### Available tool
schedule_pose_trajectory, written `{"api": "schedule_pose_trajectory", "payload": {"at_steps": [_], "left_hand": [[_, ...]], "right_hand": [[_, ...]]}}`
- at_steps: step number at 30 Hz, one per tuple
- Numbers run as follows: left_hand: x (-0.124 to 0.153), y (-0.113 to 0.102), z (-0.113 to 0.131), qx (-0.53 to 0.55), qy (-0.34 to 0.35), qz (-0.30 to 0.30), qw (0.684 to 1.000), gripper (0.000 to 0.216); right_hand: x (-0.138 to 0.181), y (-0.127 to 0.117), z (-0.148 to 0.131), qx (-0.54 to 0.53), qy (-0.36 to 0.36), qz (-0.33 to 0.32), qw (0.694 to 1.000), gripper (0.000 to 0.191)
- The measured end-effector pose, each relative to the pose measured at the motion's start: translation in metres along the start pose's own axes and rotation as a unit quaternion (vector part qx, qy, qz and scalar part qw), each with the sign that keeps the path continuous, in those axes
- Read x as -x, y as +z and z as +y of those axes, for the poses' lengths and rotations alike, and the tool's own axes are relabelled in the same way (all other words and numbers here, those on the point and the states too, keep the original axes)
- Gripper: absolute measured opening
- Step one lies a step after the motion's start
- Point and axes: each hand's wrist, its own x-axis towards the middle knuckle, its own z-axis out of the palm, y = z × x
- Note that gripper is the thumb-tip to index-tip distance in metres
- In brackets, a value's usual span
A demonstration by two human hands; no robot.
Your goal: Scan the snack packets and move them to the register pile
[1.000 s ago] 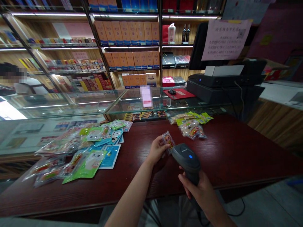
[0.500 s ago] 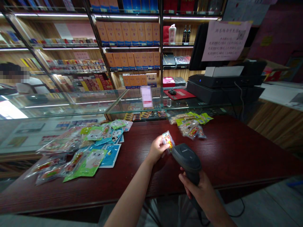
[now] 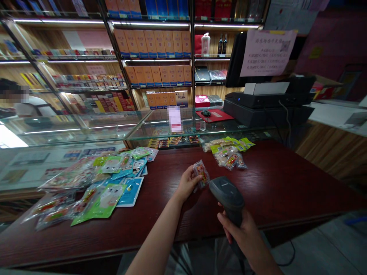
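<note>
Between the thumb and fingers of my left hand (image 3: pixel 187 182) is a small snack packet (image 3: pixel 202 173), held just above the dark red table (image 3: pixel 275 183). My right hand (image 3: pixel 237 229) wraps round the handle of a black barcode scanner (image 3: pixel 228 194). The scanner's head points at the packet, with a small gap between them. Beyond my hands lies a pile of clear and yellow-green snack bags (image 3: pixel 229 152). To the left, a bigger heap holds blue packets (image 3: pixel 130 192), a green packet (image 3: pixel 106 202) and clear bags with orange contents (image 3: pixel 57 210).
A glass display counter (image 3: pixel 137 130) runs behind the table, with a mouse (image 3: pixel 205 113) on a red mat (image 3: pixel 222 115). A monitor (image 3: pixel 236 57) with a paper sign stands at the right. Boxed goods fill the back shelves (image 3: pixel 157 59). A person (image 3: pixel 31 105) is at far left.
The bright light on the packet is gone, and the packet has tilted and sits slightly farther from the scanner. The view has shifted slightly. Both hands keep their grips.
</note>
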Motion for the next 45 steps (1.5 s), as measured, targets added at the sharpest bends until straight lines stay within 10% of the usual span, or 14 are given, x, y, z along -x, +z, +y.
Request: {"api": "schedule_pose_trajectory", "payload": {"at_steps": [15, 30, 38, 45], "left_hand": [[-0.017, 0.02, 0.007, 0.04, -0.051, 0.179, 0.982, 0.048], [-0.134, 0.078, -0.017, -0.003, 0.007, 0.168, 0.986, 0.034], [-0.167, 0.08, -0.044, -0.261, 0.004, 0.301, 0.917, 0.031], [-0.159, 0.072, -0.042, -0.305, 0.032, 0.286, 0.908, 0.024]], "right_hand": [[-0.002, -0.033, 0.008, -0.002, -0.008, 0.028, 1.0, 0.047], [-0.012, -0.065, 0.009, 0.017, 0.024, 0.039, 0.999, 0.052], [-0.018, -0.068, 0.012, 0.029, 0.015, 0.101, 0.994, 0.056], [-0.021, -0.075, 0.007, 0.059, 0.032, 0.039, 0.997, 0.054]]}}
